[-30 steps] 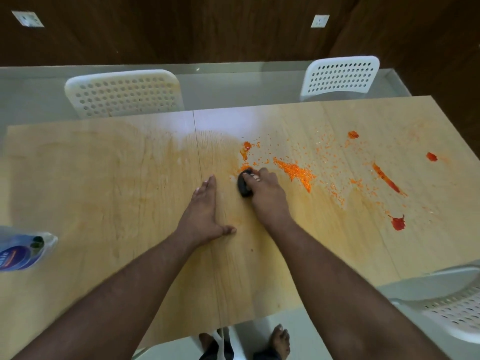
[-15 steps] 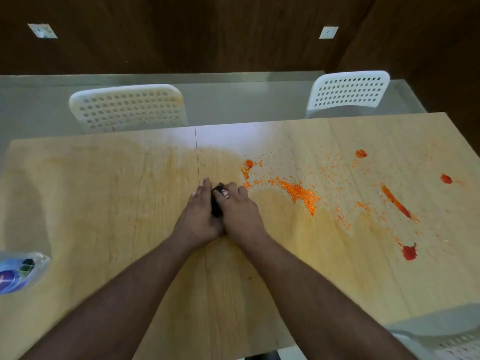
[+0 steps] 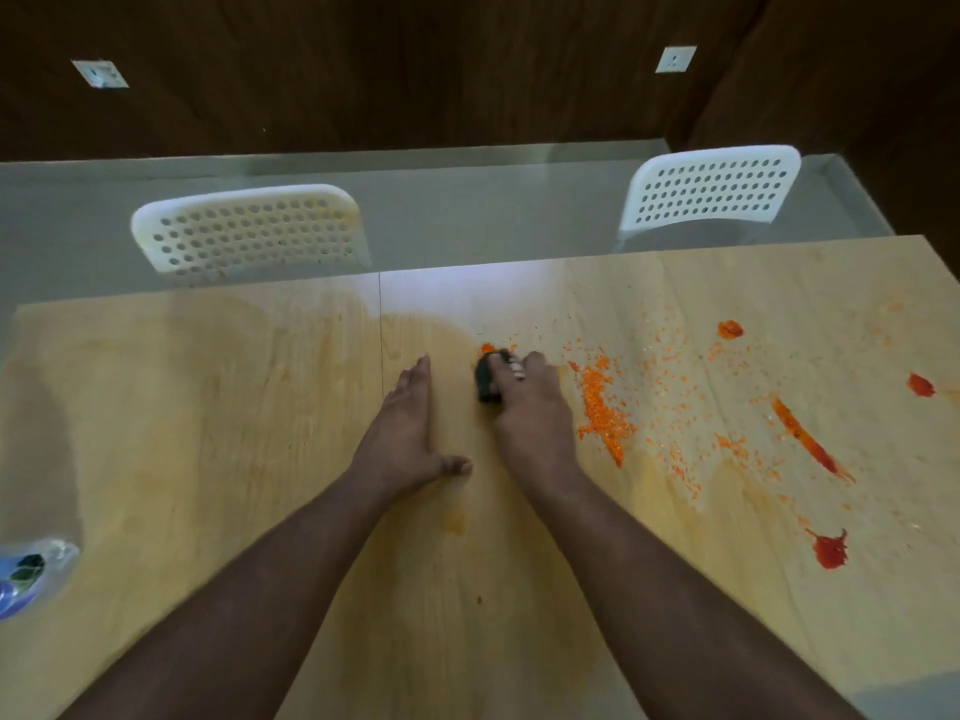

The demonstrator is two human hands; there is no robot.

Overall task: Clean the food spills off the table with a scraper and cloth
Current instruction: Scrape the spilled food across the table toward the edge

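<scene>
Scraper (image 3: 487, 380), dark and blocky, sits gripped in the right hand (image 3: 530, 407) at the left edge of the crumbly orange spill (image 3: 602, 407) on the pale wood-grain surface (image 3: 208, 433). The left hand (image 3: 408, 433) lies flat beside it, fingers straight, holding nothing. Low, firm strokes that gather the granules into one heap would likely serve best; the glossy red smears (image 3: 802, 439) farther right look stickier. No cloth is visible.

You've got two white perforated chairs (image 3: 249, 228) (image 3: 709, 192) beyond the table's far edge, a blue-labelled bottle (image 3: 26, 576) at its left edge, and two wall sockets (image 3: 100, 73) (image 3: 675, 59).
</scene>
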